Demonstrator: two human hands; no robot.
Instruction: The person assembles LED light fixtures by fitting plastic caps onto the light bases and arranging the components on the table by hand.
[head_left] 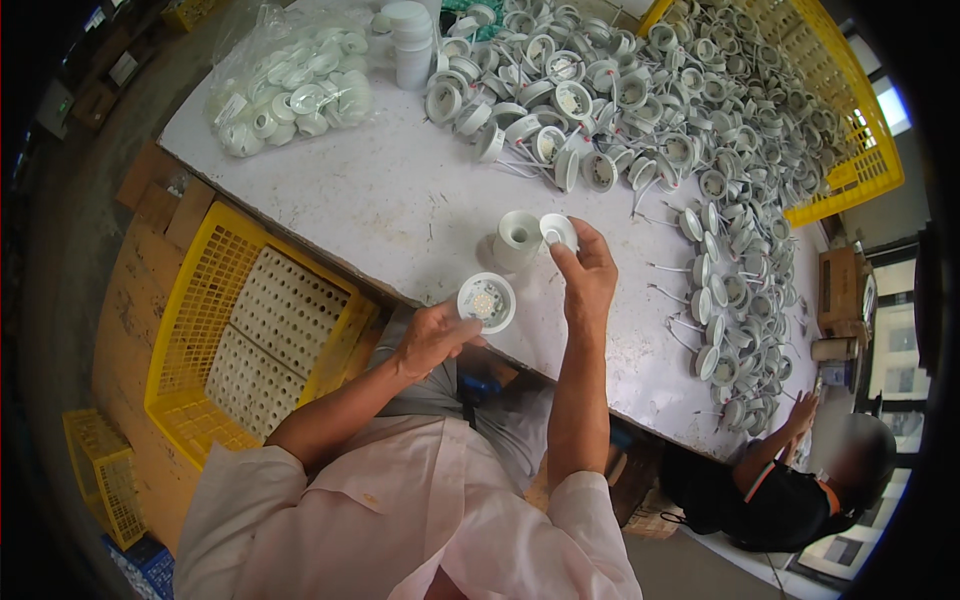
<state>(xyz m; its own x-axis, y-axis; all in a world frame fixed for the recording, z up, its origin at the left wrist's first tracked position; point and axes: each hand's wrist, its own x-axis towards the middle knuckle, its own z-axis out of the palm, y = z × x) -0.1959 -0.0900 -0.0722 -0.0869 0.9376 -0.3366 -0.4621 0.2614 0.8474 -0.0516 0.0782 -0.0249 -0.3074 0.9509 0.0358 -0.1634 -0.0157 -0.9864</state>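
Two hands [437, 338] [588, 268] pinch white parts [486, 303] [557, 230], the right farther forward.

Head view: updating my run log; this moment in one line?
left hand: holds round lamp part; right hand: holds white cap; table: white cylinder

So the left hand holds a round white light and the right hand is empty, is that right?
Not quite: the right hand isn't empty; the head view shows it holding a small white disc. The left hand does hold the round white light.

Left grip [434, 338] holds a round housing [486, 303], right grip [589, 270] a white disc [557, 230].
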